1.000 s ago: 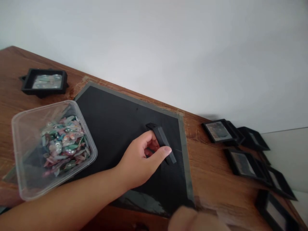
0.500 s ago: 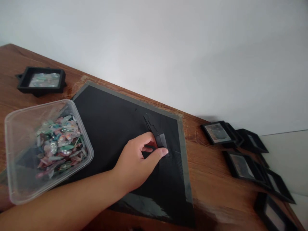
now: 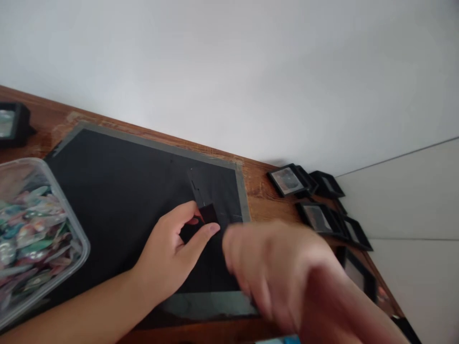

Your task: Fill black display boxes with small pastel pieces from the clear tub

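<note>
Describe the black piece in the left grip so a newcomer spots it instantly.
Find the wooden tabletop below the wall, then its black mat. Over the mat, the left grip pinches the black piece between thumb and fingers. Unlike the black frames on the wood to the right, it is held at the thumb.

Tub (image 3: 81,234) left, mat (image 3: 125,191) centre, frames (image 3: 287,180) right, wall (image 3: 215,71) behind.
</note>
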Motion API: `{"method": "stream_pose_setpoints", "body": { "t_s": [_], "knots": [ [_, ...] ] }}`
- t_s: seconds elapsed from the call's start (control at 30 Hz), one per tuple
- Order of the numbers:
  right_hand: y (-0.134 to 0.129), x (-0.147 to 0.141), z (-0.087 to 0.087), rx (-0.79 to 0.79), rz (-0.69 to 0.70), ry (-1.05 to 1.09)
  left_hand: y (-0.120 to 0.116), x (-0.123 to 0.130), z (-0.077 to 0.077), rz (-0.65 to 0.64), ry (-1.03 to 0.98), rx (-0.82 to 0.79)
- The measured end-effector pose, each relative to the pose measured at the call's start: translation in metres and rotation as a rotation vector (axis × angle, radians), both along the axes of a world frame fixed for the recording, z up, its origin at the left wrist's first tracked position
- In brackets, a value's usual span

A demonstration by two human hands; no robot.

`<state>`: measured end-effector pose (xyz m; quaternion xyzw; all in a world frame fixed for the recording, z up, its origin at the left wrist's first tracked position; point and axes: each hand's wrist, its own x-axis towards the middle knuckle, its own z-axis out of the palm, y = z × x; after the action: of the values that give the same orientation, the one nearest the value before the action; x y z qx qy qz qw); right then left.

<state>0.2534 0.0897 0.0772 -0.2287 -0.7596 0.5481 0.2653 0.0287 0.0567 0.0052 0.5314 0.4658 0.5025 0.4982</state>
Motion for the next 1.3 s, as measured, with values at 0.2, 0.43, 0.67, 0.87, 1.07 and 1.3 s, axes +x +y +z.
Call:
{"method": "stream_pose_setpoints", "body": {
  "t_s": [0.2, 0.43, 0.67, 0.87, 1.07, 1.3],
  "knots": [
    [0.058, -0.018, -0.043, 0.013, -0.145, -0.082, -0.001, -0.002, 0.003, 0.002, 0.09, 0.147],
    [0.051, -0.018, -0.058, -0.044, -0.084, -0.136, 0.001, -0.001, -0.001, -0.117, 0.132, 0.097],
    [0.056, -0.019, -0.057, -0.094, -0.24, -0.112, 0.008, 0.0, -0.001, -0.06, 0.077, 0.106],
    [0.057, -0.023, -0.062, -0.261, -0.217, 0.081, 0.011, 0.002, 0.001, 0.123, -0.036, -0.022],
    [0.057, -0.036, -0.055, -0.506, -0.051, 0.128, 0.022, 0.001, 0.001, 0.188, -0.083, -0.152],
    [0.056, -0.019, -0.071, -0.562, -0.014, 0.117, 0.025, -0.003, 0.0, 0.139, -0.038, -0.168]
  ]
}}
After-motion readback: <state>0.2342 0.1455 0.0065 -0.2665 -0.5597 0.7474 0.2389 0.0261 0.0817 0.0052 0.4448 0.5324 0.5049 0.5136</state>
